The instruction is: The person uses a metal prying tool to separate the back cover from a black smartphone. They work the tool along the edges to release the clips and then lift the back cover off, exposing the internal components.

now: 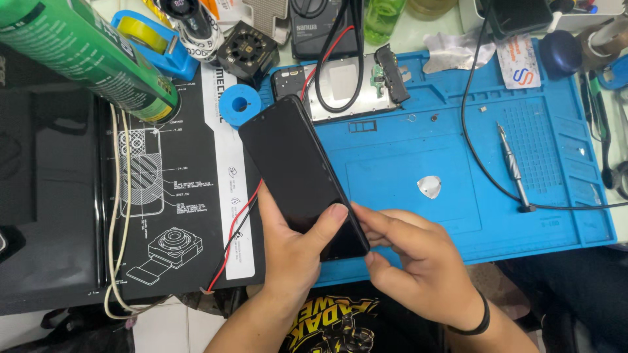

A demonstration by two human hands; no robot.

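A black smartphone (297, 167) with a dark screen is held tilted above the near left part of a blue work mat (458, 176). My left hand (294, 252) grips its lower end from underneath, thumb lying on the glass. My right hand (418, 258) pinches the phone's lower right edge with its fingertips. A black band circles my right wrist.
An opened phone body (340, 88) with red and black wires lies at the mat's far left. A white pick (429, 186), a screwdriver (513, 163) and a black cable lie on the mat. A green can (85, 55), tape dispenser (154, 39) and blue solder reel (239, 104) stand at left.
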